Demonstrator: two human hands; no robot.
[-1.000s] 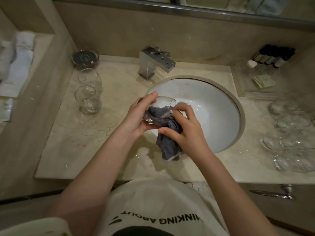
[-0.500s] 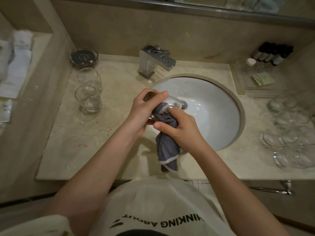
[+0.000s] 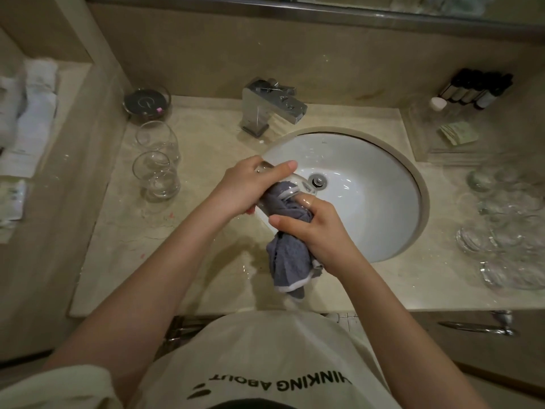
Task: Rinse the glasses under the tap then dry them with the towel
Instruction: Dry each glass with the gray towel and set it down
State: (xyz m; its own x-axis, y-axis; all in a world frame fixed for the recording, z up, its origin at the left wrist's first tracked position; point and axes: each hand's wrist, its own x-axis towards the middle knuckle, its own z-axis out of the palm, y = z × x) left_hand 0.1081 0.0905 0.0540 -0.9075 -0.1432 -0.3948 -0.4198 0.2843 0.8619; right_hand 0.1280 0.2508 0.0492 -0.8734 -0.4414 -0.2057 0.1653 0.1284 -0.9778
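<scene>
Left hand (image 3: 246, 187) grips one glass (image 3: 290, 187), tilted over the sink's (image 3: 383, 219) left rim. Right hand (image 3: 320, 228) pinches one grey towel (image 3: 290, 255), stuffed into the glass mouth. Two glasses (image 3: 156, 160) at bench (image 3: 206, 149) back-left corner; a cluster of glasses (image 3: 507, 225), count unclear, along the right edge. Front-left bench area bare.

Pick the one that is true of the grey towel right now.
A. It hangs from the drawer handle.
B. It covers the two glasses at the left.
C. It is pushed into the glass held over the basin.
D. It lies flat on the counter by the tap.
C: the right hand holds the grey towel, whose upper end is stuffed into the glass gripped by the left hand over the sink.
</scene>
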